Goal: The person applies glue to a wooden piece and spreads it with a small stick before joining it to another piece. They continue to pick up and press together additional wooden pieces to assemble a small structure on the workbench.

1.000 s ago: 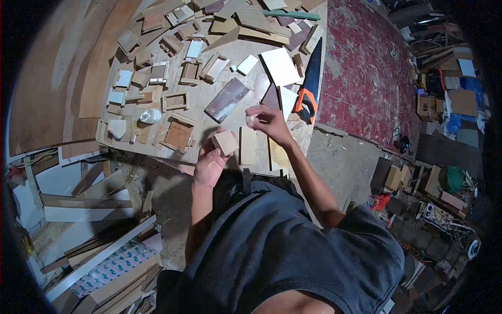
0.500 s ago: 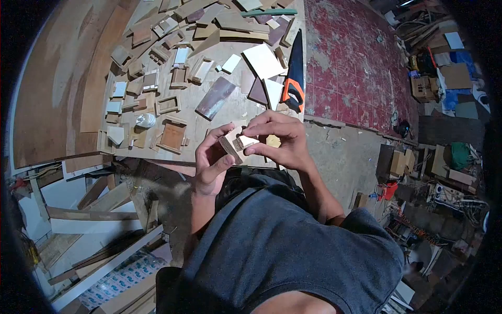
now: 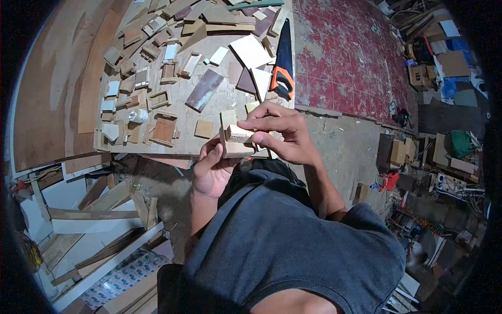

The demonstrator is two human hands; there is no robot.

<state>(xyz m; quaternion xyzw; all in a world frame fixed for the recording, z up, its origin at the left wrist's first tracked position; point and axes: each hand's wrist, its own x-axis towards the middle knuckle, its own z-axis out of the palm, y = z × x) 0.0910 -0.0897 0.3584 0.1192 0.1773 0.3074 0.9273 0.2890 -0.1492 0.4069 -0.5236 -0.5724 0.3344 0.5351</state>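
Close in front of my chest, my left hand (image 3: 210,168) grips a small wooden assembly (image 3: 227,121) from below, its thumb against the left side. One thin board of that assembly stands up on edge, and another part lies lower, by the palm. Between thumb and fingertips, my right hand (image 3: 282,131) pinches a small pale wood block (image 3: 240,132) against the assembly's inner side. Both hands are over the front edge of the workbench (image 3: 183,133). A square wood piece (image 3: 204,129) lies on the bench just beyond my left hand.
An orange-handled handsaw (image 3: 282,78) lies at the bench's right edge. Several small wooden box-like pieces (image 3: 163,130) cover the left side, near a clear jar (image 3: 138,116). White panel offcuts (image 3: 251,51) lie farther back. Scrap boards (image 3: 94,214) are piled at lower left.
The wooden assembly has turned in my hands, so its thin board now stands upright. My left hand has rotated lower beneath it. The bench has shifted slightly left and up in view.
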